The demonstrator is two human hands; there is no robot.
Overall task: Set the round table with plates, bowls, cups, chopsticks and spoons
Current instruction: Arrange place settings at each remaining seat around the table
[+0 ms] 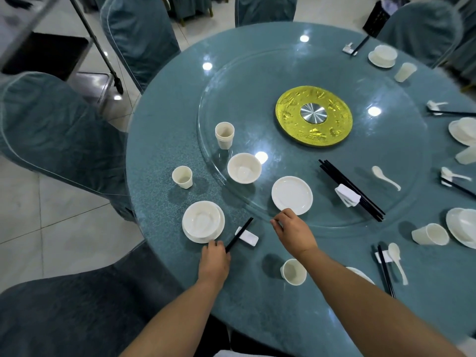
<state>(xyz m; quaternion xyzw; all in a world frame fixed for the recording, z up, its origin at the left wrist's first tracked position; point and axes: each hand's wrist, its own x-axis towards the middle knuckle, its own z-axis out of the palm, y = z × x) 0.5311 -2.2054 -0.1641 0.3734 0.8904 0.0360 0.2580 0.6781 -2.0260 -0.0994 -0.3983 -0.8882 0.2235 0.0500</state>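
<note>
My left hand (215, 256) pinches the near end of the black chopsticks (239, 234), which lie across their rest (247, 236) pointing far-right, while my right hand (292, 231) hovers, fingers loosely curled, empty.

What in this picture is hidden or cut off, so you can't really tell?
Head view:
- Plate near the right forearm: mostly hidden by the arm.
- Right hand: fingers curl away from the camera, so any grip is unclear.
- Bowls and plates at the right edge: cut off by the frame.
- Far chopstick rest: too small for detail.
</note>
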